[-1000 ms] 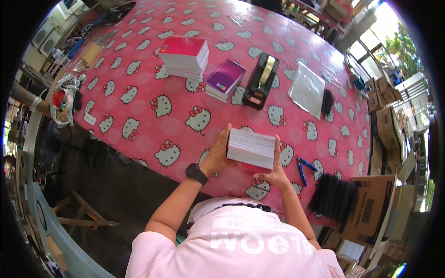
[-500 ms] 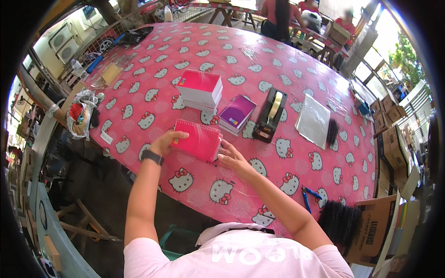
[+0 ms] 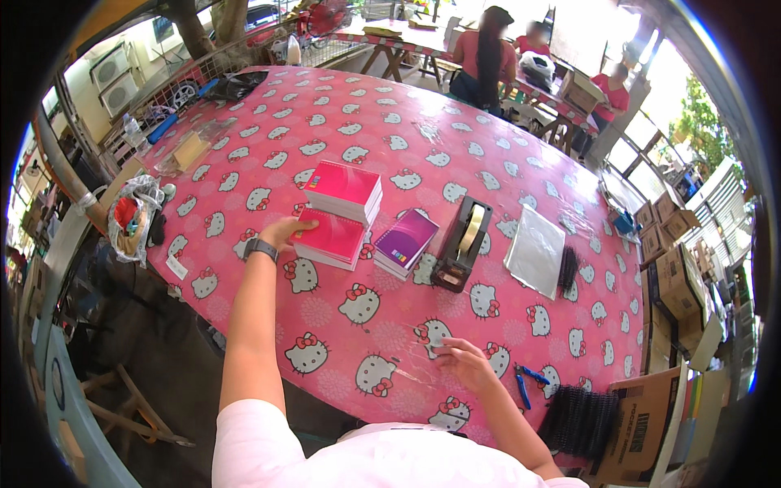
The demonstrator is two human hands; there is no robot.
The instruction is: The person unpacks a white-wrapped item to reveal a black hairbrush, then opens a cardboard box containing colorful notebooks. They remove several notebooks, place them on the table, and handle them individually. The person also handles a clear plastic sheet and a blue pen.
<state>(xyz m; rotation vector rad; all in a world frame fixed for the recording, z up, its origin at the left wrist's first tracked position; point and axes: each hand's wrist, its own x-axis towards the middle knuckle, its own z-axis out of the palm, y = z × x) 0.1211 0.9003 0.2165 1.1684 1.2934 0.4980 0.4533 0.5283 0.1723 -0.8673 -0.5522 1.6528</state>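
My left hand grips the left edge of a short stack of red spiral notebooks, thumb on the top cover and the other fingers mostly hidden. This stack rests on the table against the front of a taller stack of red notebooks. Apart from them, nearer my body, my right hand hovers over the tablecloth with its fingers stretched and nothing visible in it. Purple spiral notebooks lie just right of the red ones. Beside those stands a black tape dispenser with a roll of tape.
Clear plastic sleeves and black binding coils lie to the right. Blue-handled pliers sit near my right forearm, by more black coils and a cardboard box. A plastic bag hangs at the left edge. People work farther back.
The red notebooks moved forward from between both hands to the front of the taller stack. My right hand let go and drew back toward me; my left hand still holds them.
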